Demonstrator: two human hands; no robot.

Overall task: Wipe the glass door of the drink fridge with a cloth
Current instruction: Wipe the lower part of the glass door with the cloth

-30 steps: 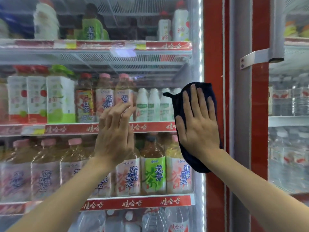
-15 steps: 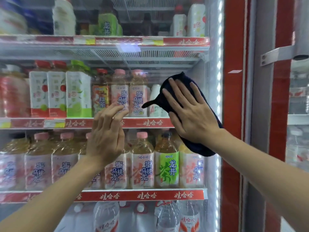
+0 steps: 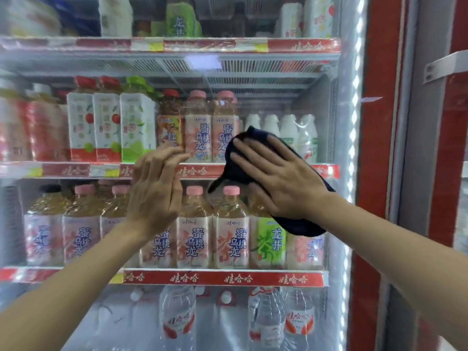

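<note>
The left hand point(image 3: 154, 196) hovers at the glass door point(image 3: 106, 325) with fingers loosely bent and holding nothing. Whether it touches the pane I cannot tell, but braced flat there it would steady the door. Just to its right the dark cloth point(image 3: 297, 227) lies spread on the glass before the middle shelf, pinned under the right hand point(image 3: 276, 178), whose fingers are straight and fanned, not curled round it. Even palm pressure and overlapping passes toward the red frame point(image 3: 374, 173) should avoid streaks.

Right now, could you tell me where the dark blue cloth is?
In the head view, the dark blue cloth is pressed under the right hand against the glass door, right of centre.
</note>
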